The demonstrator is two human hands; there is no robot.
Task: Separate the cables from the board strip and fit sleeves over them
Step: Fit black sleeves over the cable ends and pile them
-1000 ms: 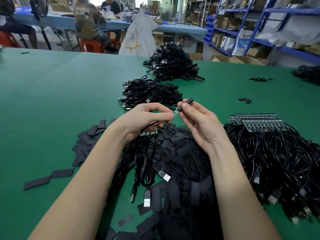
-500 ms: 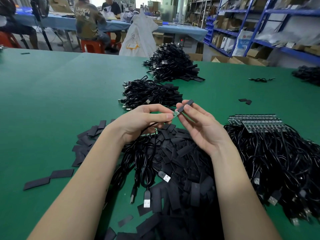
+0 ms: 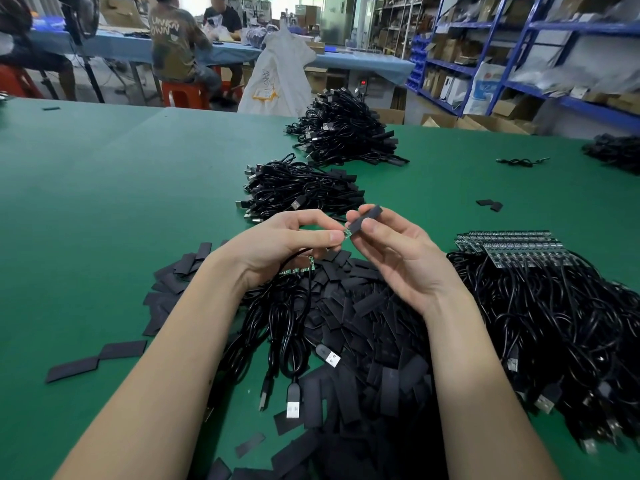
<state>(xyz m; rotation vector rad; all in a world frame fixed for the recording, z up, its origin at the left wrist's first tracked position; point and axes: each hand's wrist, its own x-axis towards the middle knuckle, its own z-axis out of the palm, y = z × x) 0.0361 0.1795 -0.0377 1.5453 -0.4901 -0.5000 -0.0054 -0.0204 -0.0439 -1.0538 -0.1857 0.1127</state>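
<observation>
— How far along?
— One sleeve (image 3: 367,217) is pinched in the right hand (image 3: 398,251), meeting the small board end that the left hand (image 3: 287,245) fingers hold above the tabletop (image 3: 104,202).
— Much left?
— I'd say so: two finished heaps (image 3: 304,188) behind, a big unsleeved tangle (image 3: 554,306) to the right.

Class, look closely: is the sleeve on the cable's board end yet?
Partly on: the sleeve covers most, green board tip exposed.

Sleeves (image 3: 349,327) lie heaped under the hands on the table (image 3: 104,209); board strips (image 3: 512,245) top cables (image 3: 554,323) right; two bundles (image 3: 304,188) behind.
</observation>
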